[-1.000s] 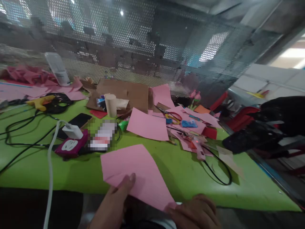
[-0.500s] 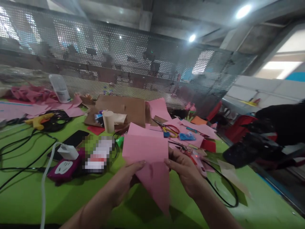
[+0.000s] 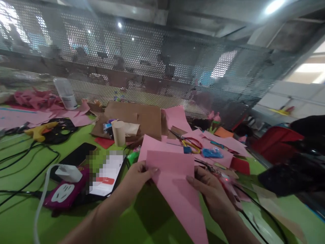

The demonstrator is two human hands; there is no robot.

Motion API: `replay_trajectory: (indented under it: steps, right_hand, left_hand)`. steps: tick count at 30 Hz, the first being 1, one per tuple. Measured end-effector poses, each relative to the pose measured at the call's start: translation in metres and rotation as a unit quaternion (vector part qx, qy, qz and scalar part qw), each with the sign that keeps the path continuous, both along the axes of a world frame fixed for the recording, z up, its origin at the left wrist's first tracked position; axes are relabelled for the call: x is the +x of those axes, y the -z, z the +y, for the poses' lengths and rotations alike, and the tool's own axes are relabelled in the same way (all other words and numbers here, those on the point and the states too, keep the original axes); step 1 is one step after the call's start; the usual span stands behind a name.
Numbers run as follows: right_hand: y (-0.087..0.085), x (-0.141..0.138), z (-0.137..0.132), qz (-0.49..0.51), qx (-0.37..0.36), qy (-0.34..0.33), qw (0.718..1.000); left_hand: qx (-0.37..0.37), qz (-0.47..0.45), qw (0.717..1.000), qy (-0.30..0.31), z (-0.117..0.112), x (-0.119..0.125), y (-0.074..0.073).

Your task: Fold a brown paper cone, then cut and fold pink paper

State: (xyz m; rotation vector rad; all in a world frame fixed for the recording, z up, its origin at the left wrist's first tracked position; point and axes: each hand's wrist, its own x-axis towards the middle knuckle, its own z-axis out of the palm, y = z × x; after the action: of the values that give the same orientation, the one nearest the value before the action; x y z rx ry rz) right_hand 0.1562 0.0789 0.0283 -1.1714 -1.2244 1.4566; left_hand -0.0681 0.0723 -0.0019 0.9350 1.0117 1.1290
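Note:
A sheet of pink paper (image 3: 175,179) is held up above the green table, tapering to a point toward me. My left hand (image 3: 141,176) pinches its left edge, thumb on top and fingers mostly behind. On the right edge, my right hand (image 3: 207,186) grips the paper the same way, thumb in front. Another pink piece (image 3: 154,145) shows just behind the top edge; whether it belongs to the held paper I cannot tell. Scissors with red and yellow handles (image 3: 189,142) lie beyond the paper, beside a blue plastic packet (image 3: 212,153).
To the left are a purple power strip (image 3: 66,193) with a white plug, a lit phone (image 3: 108,176), a dark phone (image 3: 78,156) and a yellow glue gun (image 3: 40,131). Behind stand a cardboard tube (image 3: 118,133) and a cardboard box (image 3: 133,117). Cables cross both sides.
The view has shifted, so things on the table appear moved. My left hand has slid up to the paper's upper left edge. The paper's pointed end has swung right and closer to me.

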Motion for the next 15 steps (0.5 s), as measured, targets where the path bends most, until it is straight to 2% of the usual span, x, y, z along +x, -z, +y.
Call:
replay_trajectory:
  steps: [4,8,15]
  right_hand:
    - [0.006,0.003,0.000,0.005,-0.028,0.001,1.000]
    - [0.013,0.008,0.001,0.043,-0.064,0.019,0.997]
    - [0.008,0.003,-0.001,0.057,-0.117,0.051,0.990]
  left_hand:
    - [-0.003,-0.042,0.998,0.041,0.001,-0.001,0.003]
    - [-0.005,-0.049,0.998,0.046,0.002,-0.005,0.000]
    - [-0.010,-0.020,0.999,0.039,0.002,-0.008,0.000]
